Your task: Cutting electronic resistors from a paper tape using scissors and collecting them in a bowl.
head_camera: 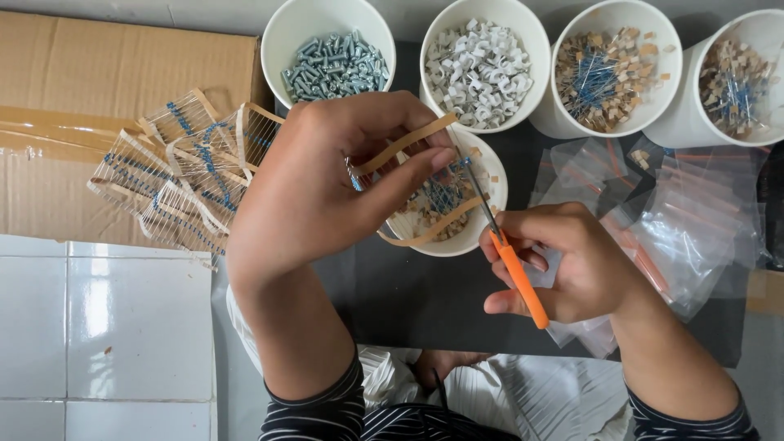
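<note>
My left hand (327,175) pinches a taped resistor strip (425,184), thin blue-bodied parts strung between two tan paper tapes, over a white cup (490,204) half full of cut pieces. My right hand (563,261) grips orange-handled scissors (510,261), metal blades at the strip. More such strips (184,167) lie fanned on brown cardboard (82,73); round white cups hold shiny screws (335,65), white plastic clips (478,73), loose resistors (604,77); crinkly clear bags (670,220) beside.

White tiled floor (122,318) carries flattened cardboard (73,73) and dark mat (408,294). Resistor strips (180,167) lie on cardboard. White cups (327,24) and clear bags (678,220) sit on mat.
</note>
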